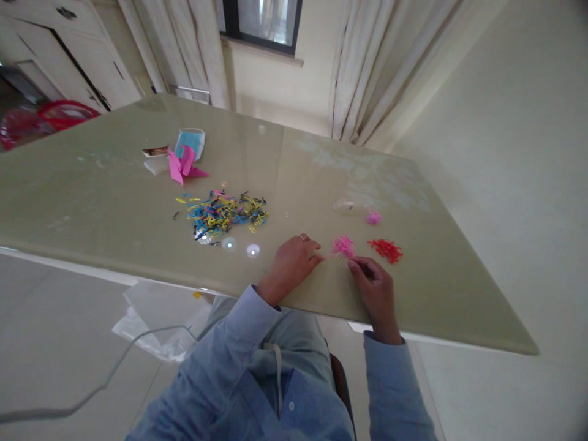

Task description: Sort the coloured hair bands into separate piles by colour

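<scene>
A small pile of pink rubber bands lies on the glossy table between my two hands. My right hand is closed in a pinch at the near edge of this pile; what its fingertips hold is too small to make out. To the left of the pile rests my left hand, its thumb and forefinger apart, with nothing visible between them and a ring on one finger. A pile of red rubber bands sits just right of the pink ones. Farther left spreads a larger heap of yellow, blue, black and pink bands.
Beyond the pink pile lies a clear plastic container, with a round pink piece near its right end. A pink folded paper shape and a blue face mask are at the back left. The table's front edge runs beneath my forearms.
</scene>
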A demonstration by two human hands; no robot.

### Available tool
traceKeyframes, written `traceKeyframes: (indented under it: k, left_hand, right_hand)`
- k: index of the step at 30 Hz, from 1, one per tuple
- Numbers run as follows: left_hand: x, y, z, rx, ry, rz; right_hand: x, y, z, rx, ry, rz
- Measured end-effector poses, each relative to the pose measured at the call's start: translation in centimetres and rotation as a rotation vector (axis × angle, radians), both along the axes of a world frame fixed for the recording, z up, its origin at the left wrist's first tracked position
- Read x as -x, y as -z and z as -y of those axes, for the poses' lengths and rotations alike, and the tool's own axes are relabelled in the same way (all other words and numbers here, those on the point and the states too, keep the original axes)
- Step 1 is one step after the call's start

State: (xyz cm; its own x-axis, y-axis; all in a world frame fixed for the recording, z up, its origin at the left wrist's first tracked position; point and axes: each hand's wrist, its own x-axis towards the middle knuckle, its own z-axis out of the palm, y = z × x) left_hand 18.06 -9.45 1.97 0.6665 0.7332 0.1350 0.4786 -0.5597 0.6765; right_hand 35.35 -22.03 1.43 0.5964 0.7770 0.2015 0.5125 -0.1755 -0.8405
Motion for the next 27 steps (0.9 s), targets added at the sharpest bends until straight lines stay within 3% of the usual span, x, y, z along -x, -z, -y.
traceKeyframes:
  k: [3, 7, 15, 20, 27]
  left_hand:
    - [-0.8, -0.2, 0.6, -0.061, 0.066, -0.094]
    - [-2.3, -0.1, 1.1, -0.078, 0.043, -0.119]
    - [-3.4, 0.4, 1.2, 0.037, 0.014, 0.051]
    - [-1.3, 0.5, 0.6, 0.049, 0.007, 0.143]
    - [5.1, 0.7, -1.0, 0.135, 0.086, 0.364]
  right_hand:
    - [0.0, -0.1, 0.0, 0.0, 0.002, -0.002]
    - [-0.1, -0.1, -0.1, -0.003, -0.001, 0.005]
    - [0.0, 0.0, 0.0, -0.009, 0.001, 0.0]
    - [0.1, -0.1, -0.1, -0.013, 0.008, -0.007]
    - [0.0, -0.3, -0.4, -0.023, -0.001, 0.049]
